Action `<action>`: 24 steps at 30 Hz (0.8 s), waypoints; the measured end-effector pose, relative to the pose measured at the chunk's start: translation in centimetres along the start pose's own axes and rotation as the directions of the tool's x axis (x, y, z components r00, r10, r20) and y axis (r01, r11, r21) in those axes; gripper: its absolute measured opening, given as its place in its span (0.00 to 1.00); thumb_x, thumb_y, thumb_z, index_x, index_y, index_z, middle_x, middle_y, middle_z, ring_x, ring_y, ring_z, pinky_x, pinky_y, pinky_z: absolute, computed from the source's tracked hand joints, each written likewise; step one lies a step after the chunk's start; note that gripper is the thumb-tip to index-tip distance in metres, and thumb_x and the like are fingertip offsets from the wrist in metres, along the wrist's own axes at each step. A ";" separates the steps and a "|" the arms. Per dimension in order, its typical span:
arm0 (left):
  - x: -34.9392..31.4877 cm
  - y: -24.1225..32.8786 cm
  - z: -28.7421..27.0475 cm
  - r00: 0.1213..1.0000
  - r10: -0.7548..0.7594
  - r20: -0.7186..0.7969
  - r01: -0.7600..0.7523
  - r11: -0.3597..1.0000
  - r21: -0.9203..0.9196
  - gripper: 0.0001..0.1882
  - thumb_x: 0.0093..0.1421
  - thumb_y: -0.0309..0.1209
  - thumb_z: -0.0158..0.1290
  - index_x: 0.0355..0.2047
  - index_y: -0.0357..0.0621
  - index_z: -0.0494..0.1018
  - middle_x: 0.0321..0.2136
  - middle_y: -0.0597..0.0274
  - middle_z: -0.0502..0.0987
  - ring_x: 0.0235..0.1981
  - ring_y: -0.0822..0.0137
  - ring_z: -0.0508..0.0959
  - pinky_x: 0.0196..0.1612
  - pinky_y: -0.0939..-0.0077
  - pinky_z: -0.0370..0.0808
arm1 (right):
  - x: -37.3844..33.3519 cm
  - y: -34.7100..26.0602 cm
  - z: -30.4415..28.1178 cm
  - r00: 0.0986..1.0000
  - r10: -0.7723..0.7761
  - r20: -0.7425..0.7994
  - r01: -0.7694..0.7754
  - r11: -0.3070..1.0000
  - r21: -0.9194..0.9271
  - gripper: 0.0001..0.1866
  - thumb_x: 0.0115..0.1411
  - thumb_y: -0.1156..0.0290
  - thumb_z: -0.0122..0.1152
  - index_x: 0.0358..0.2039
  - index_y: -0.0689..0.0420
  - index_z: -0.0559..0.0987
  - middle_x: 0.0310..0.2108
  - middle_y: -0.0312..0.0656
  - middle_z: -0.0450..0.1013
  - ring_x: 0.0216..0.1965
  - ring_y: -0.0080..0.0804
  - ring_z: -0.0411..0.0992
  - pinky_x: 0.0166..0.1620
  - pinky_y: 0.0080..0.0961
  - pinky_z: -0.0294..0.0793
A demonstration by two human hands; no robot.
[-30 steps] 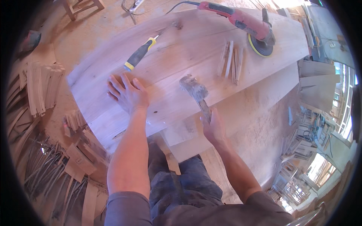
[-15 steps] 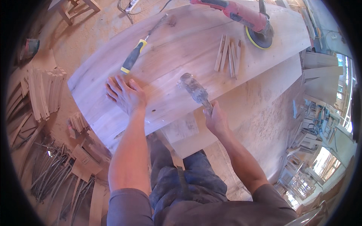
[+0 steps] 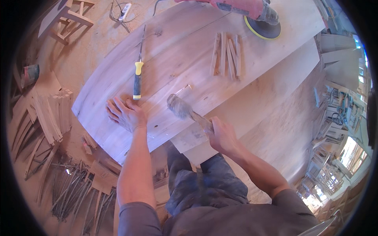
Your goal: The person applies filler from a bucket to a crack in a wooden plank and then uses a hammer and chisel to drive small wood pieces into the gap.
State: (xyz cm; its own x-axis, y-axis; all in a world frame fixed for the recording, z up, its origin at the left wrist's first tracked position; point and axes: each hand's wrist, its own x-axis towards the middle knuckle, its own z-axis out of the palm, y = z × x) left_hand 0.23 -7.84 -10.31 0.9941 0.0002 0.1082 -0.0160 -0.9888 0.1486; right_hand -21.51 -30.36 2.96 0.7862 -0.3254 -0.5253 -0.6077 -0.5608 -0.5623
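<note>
My left hand (image 3: 126, 115) lies on the wooden panel (image 3: 169, 59), fingers apart, holding nothing. Just beyond its thumb is the handle end of a chisel (image 3: 137, 80) with a dark and yellow grip, its narrow blade pointing away from me. Closed round the handle of a hammer (image 3: 181, 107), my right hand (image 3: 223, 135) is at the panel's near edge. The hammer's greyish head, a little blurred, is over the panel to the left of that hand. Past the head, a small pale mark or chip (image 3: 189, 87) shows on the wood; which it is I cannot tell.
Several thin wooden sticks (image 3: 227, 55) lie on the panel. A red power sander (image 3: 260, 17) with a round pad sits at its far side. Curved wooden pieces (image 3: 51, 114) are stacked at left, with a stool (image 3: 69, 21) and a power strip (image 3: 125, 11) on the floor beyond.
The hammer head has moved left and toward me, uncovering the pale mark. The chisel has turned, its blade tip swinging left. My view has shifted slightly; my left hand stays on the panel.
</note>
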 end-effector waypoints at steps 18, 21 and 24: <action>0.0 0.3 0.1 0.999 0.040 0.007 -0.040 0.999 0.007 0.28 0.69 0.40 0.46 0.65 0.38 0.64 0.71 0.45 0.54 0.72 0.43 0.51 0.71 0.43 0.49 | 3.2 5.4 -2.9 0.983 0.012 0.182 0.016 0.988 -0.151 0.11 0.58 0.76 0.54 0.43 0.61 0.73 0.36 0.54 0.76 0.38 0.59 0.75 0.41 0.51 0.74; 0.0 0.5 -0.7 0.999 0.014 0.048 -0.015 1.000 0.019 0.29 0.69 0.40 0.45 0.65 0.37 0.64 0.70 0.44 0.55 0.72 0.42 0.52 0.71 0.43 0.50 | 1.9 3.6 -3.9 0.981 -0.011 0.193 0.030 0.995 -0.096 0.09 0.59 0.76 0.55 0.41 0.61 0.73 0.35 0.56 0.76 0.36 0.61 0.75 0.39 0.53 0.73; 0.1 0.5 -0.7 0.999 0.028 0.038 -0.028 1.000 -0.006 0.30 0.69 0.41 0.45 0.66 0.37 0.63 0.70 0.44 0.57 0.72 0.41 0.52 0.71 0.42 0.50 | 0.4 2.8 -3.3 0.997 -0.058 0.057 0.061 0.997 -0.049 0.08 0.61 0.75 0.56 0.41 0.61 0.73 0.33 0.57 0.76 0.35 0.63 0.75 0.38 0.54 0.73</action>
State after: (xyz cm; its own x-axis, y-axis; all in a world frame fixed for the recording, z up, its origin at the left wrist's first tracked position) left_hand 0.30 -8.29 -9.56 0.9966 -0.0334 0.0754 -0.0446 -0.9874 0.1517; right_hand -22.53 -34.60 3.31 0.8127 -0.2487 -0.5270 -0.5526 -0.6160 -0.5615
